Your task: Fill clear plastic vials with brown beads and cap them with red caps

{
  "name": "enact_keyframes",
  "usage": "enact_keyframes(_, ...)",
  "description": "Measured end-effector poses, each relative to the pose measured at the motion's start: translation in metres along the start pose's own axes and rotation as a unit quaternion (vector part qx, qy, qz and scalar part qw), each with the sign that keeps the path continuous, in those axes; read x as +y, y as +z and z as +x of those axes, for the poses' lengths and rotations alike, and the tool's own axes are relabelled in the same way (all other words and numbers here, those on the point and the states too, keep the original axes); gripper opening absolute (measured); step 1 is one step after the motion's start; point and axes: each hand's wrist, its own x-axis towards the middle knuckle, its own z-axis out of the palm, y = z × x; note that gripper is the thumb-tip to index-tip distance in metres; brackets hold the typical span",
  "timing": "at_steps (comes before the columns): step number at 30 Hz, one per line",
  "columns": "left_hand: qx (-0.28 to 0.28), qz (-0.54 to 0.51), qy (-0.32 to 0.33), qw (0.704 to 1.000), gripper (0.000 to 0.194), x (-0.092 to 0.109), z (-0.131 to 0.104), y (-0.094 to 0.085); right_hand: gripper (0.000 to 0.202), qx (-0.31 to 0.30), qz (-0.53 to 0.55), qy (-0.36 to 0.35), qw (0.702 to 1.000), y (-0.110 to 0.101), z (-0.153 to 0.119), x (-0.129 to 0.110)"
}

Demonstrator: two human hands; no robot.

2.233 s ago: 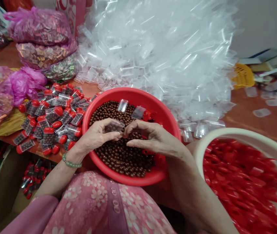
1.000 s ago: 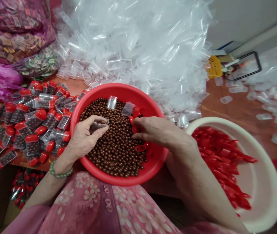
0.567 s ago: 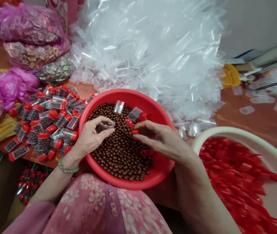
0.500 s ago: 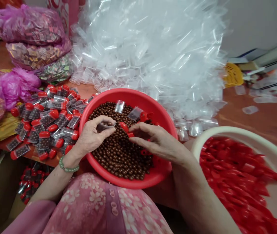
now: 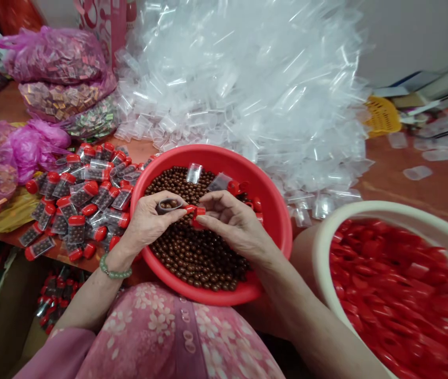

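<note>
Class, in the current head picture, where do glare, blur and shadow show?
Head view, top: glare streaks the clear plastic pile, its upper part hazy; head view, centre: the brown balls carry small highlights; head view, right: the red pieces in the cream tub look smeared; head view, lower left: the cardboard box lies in shadow.

We see bright red on the small piece in the right hand and a clear container in the left hand. Beneath both hands, glossy brown balls show against a red basin. Left of the left hand, we find see-through packs with red caps; at its wrist, a pale green bracelet. Beyond both hands, the heap is whitish. Right of the right hand, we see a cream tub of red parts; below the hands, a pink garment with white blossoms.
</note>
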Motion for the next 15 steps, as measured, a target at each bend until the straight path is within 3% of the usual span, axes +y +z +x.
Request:
enact_keyframes(3, -0.003, -0.016, -0.015, 1.000, 0.011, 0.0016, 0.0003, 0.0000, 0.041, 0.017, 0.067, 0.000, 0.998, 0.0087, 0.0020, 0.0015)
enact_keyframes(5, 0.002, -0.027, -0.021, 0.999, 0.012, 0.0020, 0.0004, -0.0006, 0.037, 0.011, 0.073, 0.004, 0.997, 0.0116, 0.0027, -0.0001)
enact_keyframes(15, -0.045, -0.043, -0.019, 0.998, 0.022, -0.0016, 0.0002, -0.0023, 0.021, -0.045, -0.005, 0.017, 0.999, 0.0059, 0.0023, -0.0062)
